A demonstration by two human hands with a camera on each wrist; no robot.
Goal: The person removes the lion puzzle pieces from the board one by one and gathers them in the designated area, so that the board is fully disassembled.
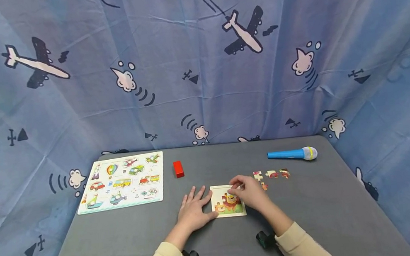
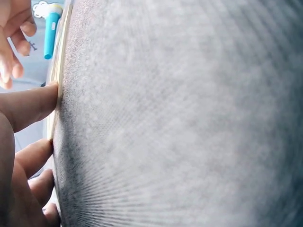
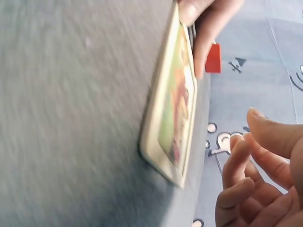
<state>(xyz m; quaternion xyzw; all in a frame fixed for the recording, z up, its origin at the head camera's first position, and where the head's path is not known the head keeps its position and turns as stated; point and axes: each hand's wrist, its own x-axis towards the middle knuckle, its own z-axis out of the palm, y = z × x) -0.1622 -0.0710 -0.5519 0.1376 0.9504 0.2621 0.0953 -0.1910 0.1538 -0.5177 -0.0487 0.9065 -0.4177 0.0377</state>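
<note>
A blue curtain (image 1: 198,62) printed with aeroplanes encloses the grey table (image 1: 127,244) on three sides. At the table's far left lies a vehicle peg board (image 1: 122,181), flat, with a red block (image 1: 178,168) just to its right. At the far right a blue toy microphone (image 1: 292,154) lies on its side. Both forearms, in cream sleeves, enter from the near edge and converge on the lion puzzle tray (image 1: 228,201), which lies flat near the table's centre. The left hand (image 1: 194,211) rests palm down on the table with fingers straight and spread; the left wrist view shows the thumb tip pressed against the tray's left edge, gripping nothing. The right hand (image 1: 248,191) is arched over the tray's right portion, wrist raised, fingers bent downward. In the right wrist view the fingers (image 3: 246,165) are loosely curled with the thumb apart from them and nothing visible between them, so this hand holds nothing. Four loose puzzle pieces (image 1: 271,174) lie just right of the right hand, apart from the tray.
</note>
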